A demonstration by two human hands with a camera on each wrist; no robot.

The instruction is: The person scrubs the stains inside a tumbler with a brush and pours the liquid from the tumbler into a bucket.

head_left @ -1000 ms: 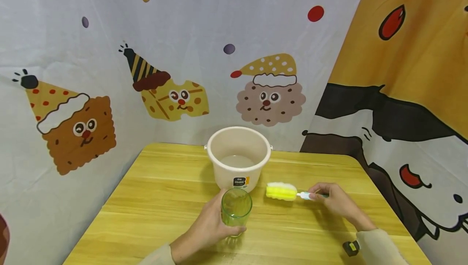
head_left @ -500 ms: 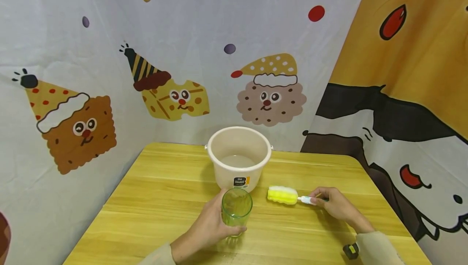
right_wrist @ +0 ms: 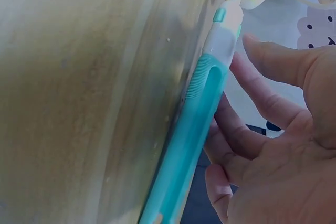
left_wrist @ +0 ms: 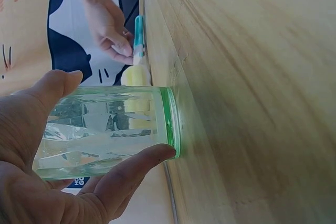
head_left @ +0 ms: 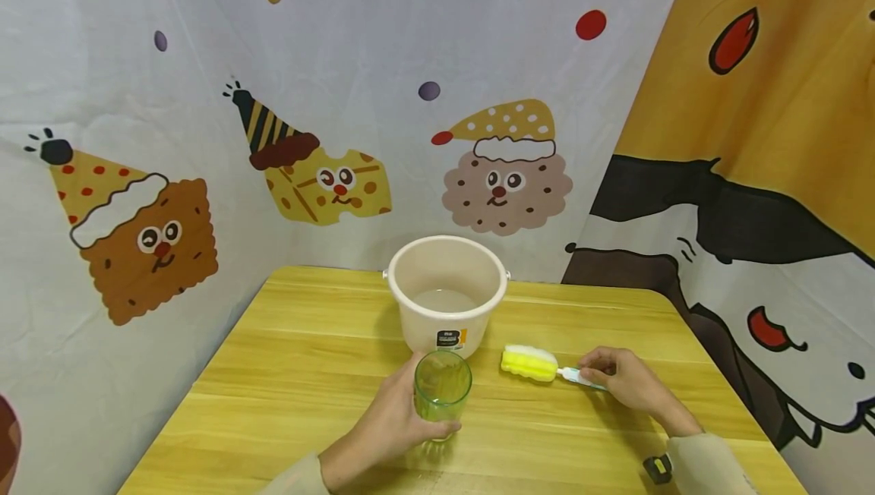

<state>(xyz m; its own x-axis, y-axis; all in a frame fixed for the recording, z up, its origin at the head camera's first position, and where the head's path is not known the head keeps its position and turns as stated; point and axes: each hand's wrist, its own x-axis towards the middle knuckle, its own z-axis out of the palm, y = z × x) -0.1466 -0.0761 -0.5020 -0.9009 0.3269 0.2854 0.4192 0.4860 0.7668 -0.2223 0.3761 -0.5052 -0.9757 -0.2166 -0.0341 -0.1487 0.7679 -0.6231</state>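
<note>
A clear green-tinted glass [head_left: 443, 389] stands upright on the table in the head view. My left hand [head_left: 393, 415] grips it around the side, and in the left wrist view the glass [left_wrist: 105, 129] lies between thumb and fingers. To the right, a bottle brush with a yellow and white sponge head [head_left: 529, 364] lies on the table. My right hand [head_left: 629, 379] is at its handle. In the right wrist view the teal handle [right_wrist: 189, 129] rests along the tabletop; the fingertips [right_wrist: 239, 64] are beside it, and the thumb is spread away from it.
A cream bucket [head_left: 447, 318] with a label stands behind the glass, near the table's back edge. The wooden table [head_left: 294, 373] meets a cartoon-printed curtain [head_left: 342, 62] at the back and sides. A small black device [head_left: 658, 469] is at the right sleeve.
The brush has shifted slightly right and toward me, its handle end now turned nearer. My right hand's hold on it has loosened. The left hand and the glass have stayed put.
</note>
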